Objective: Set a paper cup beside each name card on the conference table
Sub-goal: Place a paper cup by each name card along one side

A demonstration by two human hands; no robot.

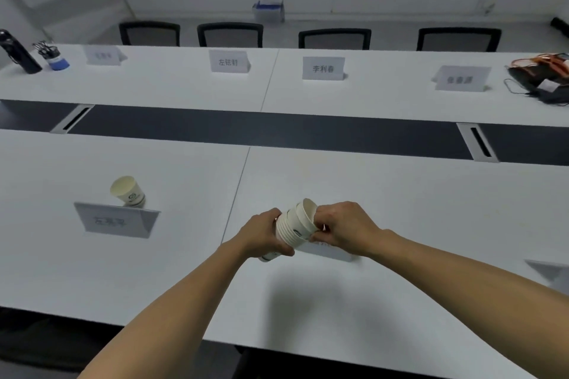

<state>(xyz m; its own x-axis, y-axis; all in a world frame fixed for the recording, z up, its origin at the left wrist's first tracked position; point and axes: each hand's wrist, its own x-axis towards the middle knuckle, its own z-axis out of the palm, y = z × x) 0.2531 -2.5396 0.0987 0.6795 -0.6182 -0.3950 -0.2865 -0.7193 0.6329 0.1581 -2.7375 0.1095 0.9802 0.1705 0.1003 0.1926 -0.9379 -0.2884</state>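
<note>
A stack of nested paper cups (291, 229) is held tilted above the near table half. My left hand (261, 235) grips the stack's lower part. My right hand (341, 228) pinches the top cup (308, 214) at its rim end. Under my right hand a name card (331, 251) is mostly hidden. To the left, a single paper cup (127, 191) stands just behind another name card (115, 220). On the far side of the table stand several name cards, among them one left of centre (228, 61), one right of centre (323, 68) and one to the right (462, 78).
A dark strip with cable hatches (478, 141) runs along the white table's middle. A black bottle (18, 51) and a pen holder (54, 57) stand far left. Tangled cables and dark gear (542, 77) lie far right. Several black chairs (230, 35) line the far side.
</note>
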